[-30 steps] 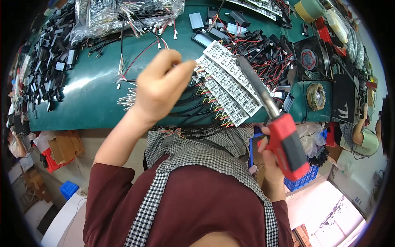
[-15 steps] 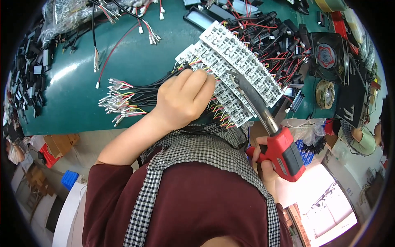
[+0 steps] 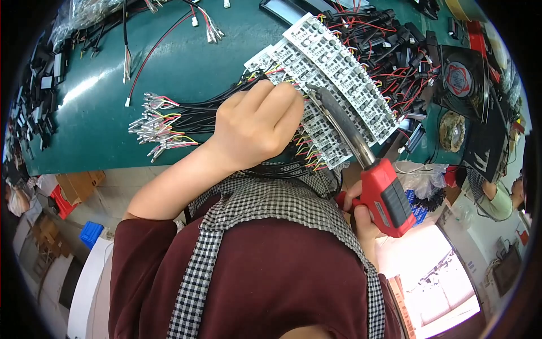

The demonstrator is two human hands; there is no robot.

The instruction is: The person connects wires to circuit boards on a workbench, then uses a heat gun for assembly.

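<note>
White circuit board panels point(image 3: 334, 57) lie overlapped in slanting rows on the table, crowded with small components. Over their left edge, my left hand point(image 3: 255, 121) is closed in a pinch on a wire; its fingertips are hidden behind the knuckles. A bundle of black cables point(image 3: 197, 116) runs beneath it, with bare silvery ends point(image 3: 151, 125) fanned out to the left. My right hand point(image 3: 366, 223) grips a red and black soldering gun point(image 3: 388, 196) by its handle. Its long metal barrel slants over the boards, and the tip is close beside my left fingers. More coloured wires point(image 3: 309, 153) stick out along the boards' lower left edge.
Black connectors with red leads point(image 3: 392, 53) are heaped behind the boards. A black fan point(image 3: 460, 79) stands at the right, beside a round tin point(image 3: 451, 131). Dark rectangular parts point(image 3: 39, 104) are piled at the far left. A person point(image 3: 497, 200) is at the right edge.
The soldering gun's tip has shifted slightly left across the boards, closer to my left fingers. My left hand keeps its pinch near the board edge. The whole view has shifted a little.
</note>
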